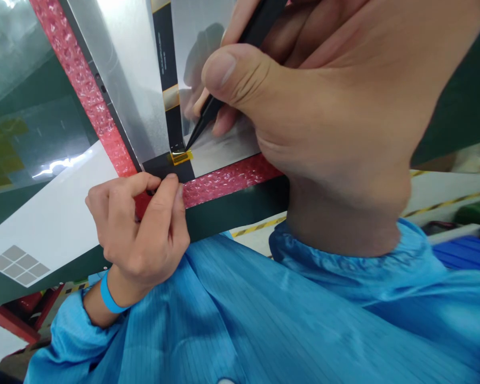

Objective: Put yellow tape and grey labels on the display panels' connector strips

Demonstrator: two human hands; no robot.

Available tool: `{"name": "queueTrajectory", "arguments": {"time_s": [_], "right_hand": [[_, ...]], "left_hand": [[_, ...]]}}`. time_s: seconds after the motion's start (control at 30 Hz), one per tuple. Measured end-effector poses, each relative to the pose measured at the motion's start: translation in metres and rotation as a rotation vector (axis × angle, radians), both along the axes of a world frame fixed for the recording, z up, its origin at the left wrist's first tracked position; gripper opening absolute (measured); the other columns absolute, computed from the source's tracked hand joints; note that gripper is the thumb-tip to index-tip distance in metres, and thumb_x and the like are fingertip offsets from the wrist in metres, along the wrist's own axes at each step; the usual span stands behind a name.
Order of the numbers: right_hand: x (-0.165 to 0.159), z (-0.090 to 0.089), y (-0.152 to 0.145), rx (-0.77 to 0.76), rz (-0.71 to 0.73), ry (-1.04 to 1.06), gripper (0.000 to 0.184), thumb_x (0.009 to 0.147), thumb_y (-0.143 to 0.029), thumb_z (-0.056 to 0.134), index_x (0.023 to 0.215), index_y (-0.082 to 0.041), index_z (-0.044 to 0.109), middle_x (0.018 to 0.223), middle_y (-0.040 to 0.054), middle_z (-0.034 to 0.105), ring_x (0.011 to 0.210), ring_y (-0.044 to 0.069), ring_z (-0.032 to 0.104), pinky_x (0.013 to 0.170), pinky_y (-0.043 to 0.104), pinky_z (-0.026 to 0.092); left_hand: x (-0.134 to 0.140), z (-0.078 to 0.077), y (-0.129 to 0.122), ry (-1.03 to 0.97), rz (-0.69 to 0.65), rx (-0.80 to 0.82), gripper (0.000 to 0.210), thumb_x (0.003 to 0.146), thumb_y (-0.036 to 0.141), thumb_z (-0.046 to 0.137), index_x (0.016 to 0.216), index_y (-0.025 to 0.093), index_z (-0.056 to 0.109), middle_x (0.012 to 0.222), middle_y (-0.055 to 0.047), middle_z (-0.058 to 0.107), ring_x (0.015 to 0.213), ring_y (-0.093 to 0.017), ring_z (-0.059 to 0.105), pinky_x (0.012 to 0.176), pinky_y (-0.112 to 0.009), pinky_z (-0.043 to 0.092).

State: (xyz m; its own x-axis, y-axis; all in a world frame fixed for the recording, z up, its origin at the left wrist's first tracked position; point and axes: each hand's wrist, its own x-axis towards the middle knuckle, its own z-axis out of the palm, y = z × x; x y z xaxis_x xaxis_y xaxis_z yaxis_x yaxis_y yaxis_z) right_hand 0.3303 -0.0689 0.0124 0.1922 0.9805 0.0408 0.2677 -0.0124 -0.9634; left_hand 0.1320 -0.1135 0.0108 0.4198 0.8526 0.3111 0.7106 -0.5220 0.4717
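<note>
My right hand [296, 106] grips a pair of black pointed tweezers [212, 109], seen from above. The tip touches or nearly touches a small piece of yellow tape [182, 157] at the lower end of a black flex strip [174, 125]. This strip runs down a flat silvery panel [132, 69] and meets a dark band along its lower edge. At the panel's lower left corner, my left hand [144, 224] is closed, thumb and fingertips pressed together by the dark band. Whatever lies between those fingertips is hidden.
Pink bubble wrap [232, 178] borders the panel on a dark green table surface [240, 205]. On the left lies a white sheet with grey squares [56, 213], near clear plastic film with yellow patches [4, 149]. A blue ribbed object [468, 250] is at lower right.
</note>
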Motion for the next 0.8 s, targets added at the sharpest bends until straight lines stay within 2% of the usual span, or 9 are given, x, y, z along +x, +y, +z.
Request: {"name": "queueTrajectory", "arguments": {"time_s": [0.17,0.37,0.53,0.6,0.7,0.8], "right_hand": [[0.0,-0.003,0.0,0.047,0.02,0.002,0.026,0.096,-0.03,0.086,0.076,-0.027,0.07,0.069,-0.0026,0.067,0.069,0.019,0.074,0.047,0.03,0.052],[-0.001,-0.004,-0.003,0.027,0.0,-0.041,0.025,0.097,-0.015,0.081,0.078,-0.024,0.068,0.073,-0.0029,0.066,0.071,0.018,0.075,0.051,0.027,0.056],[0.0,0.0,-0.003,-0.008,0.027,-0.052,0.02,0.099,-0.018,0.075,0.082,-0.025,0.067,0.076,-0.0058,0.066,0.072,0.011,0.071,0.056,0.023,0.055],[0.001,0.0,-0.005,-0.009,-0.025,-0.06,0.022,0.101,-0.021,0.071,0.081,-0.025,0.064,0.081,-0.0058,0.065,0.075,0.009,0.07,0.06,0.021,0.056],[0.002,-0.003,-0.007,0.049,-0.101,-0.053,0.027,0.105,-0.025,0.064,0.079,-0.025,0.057,0.087,-0.0053,0.058,0.076,0.007,0.07,0.059,0.019,0.053],[0.001,-0.005,-0.006,0.067,-0.12,-0.027,0.029,0.105,-0.024,0.063,0.077,-0.025,0.055,0.083,-0.0044,0.053,0.074,0.007,0.071,0.057,0.018,0.051]], "left_hand": [[0.001,-0.002,0.001,-0.026,-0.019,0.044,0.019,0.092,0.014,0.076,0.109,0.023,0.078,0.101,-0.011,0.073,0.093,-0.028,0.066,0.078,-0.053,0.054],[0.004,-0.006,-0.001,0.052,-0.04,-0.033,0.033,0.1,0.028,0.071,0.132,0.024,0.075,0.114,-0.014,0.067,0.107,-0.032,0.062,0.094,-0.056,0.047],[0.006,-0.011,-0.004,0.089,0.0,-0.02,0.037,0.102,0.032,0.069,0.137,0.023,0.073,0.121,-0.014,0.063,0.114,-0.035,0.058,0.102,-0.058,0.04],[0.006,-0.011,-0.005,0.1,0.012,-0.013,0.035,0.102,0.031,0.067,0.136,0.024,0.074,0.123,-0.015,0.061,0.115,-0.035,0.057,0.102,-0.058,0.04],[0.007,-0.009,-0.006,0.122,0.02,-0.017,0.035,0.103,0.029,0.065,0.136,0.024,0.073,0.125,-0.016,0.06,0.119,-0.036,0.055,0.103,-0.059,0.038],[0.011,-0.006,-0.008,0.155,0.014,-0.028,0.037,0.103,0.032,0.065,0.14,0.025,0.07,0.131,-0.016,0.059,0.123,-0.037,0.053,0.106,-0.06,0.035]]}}
